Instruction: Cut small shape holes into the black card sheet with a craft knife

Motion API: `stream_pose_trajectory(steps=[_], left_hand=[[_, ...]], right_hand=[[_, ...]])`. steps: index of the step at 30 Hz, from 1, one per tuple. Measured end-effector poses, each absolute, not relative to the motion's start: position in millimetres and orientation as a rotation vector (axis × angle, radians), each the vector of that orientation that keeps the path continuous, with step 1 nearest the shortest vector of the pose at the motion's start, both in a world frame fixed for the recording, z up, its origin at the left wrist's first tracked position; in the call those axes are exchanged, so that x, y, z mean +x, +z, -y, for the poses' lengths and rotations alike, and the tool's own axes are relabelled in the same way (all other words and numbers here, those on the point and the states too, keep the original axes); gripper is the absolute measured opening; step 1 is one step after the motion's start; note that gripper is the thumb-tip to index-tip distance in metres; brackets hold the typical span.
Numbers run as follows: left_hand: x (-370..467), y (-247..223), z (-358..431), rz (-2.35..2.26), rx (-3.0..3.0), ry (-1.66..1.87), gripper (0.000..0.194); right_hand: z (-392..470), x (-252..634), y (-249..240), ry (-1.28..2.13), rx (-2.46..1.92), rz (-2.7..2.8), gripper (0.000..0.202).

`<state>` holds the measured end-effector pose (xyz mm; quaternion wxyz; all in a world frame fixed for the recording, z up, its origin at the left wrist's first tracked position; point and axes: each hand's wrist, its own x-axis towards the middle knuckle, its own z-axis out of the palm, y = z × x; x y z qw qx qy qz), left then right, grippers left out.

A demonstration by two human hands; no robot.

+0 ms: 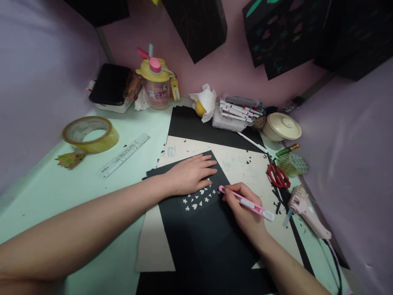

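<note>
My left hand [190, 173] lies flat, fingers together, pressing down a black paper sheet [202, 237] that rests on a beige board [245, 164]. Small star and heart cut-outs [199, 200] show in the black sheet just below that hand. My right hand [242, 205] grips a pink craft knife [245, 202] like a pen, its tip touching the black sheet at the right end of the cut-outs.
A tape roll [91, 133] and clear ruler [123, 155] lie to the left. Red scissors [278, 175], a glue gun [307, 213], a lidded bowl [281, 127] and a marker box [238, 112] stand on the right. A pink-and-yellow bottle [156, 84] is at the back. Black paper scraps litter the table.
</note>
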<state>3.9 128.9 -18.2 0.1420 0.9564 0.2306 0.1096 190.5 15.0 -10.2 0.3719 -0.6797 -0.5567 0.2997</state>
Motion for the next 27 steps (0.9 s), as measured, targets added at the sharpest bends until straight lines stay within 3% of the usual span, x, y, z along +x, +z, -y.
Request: stream_pose_trajectory(steps=[8, 27], left_hand=[[2.1, -11.9, -127.4, -0.369, 2.791, 0.332, 0.029], [0.5, -13.2, -129.5, -0.263, 2.831, 0.327, 0.034]], right_hand=[[-10.0, 194.1, -19.3, 0.628, -1.703, 1.597, 0.011], [-8.2, 198.7, -21.9, 0.547, -1.570, 1.735, 0.007]])
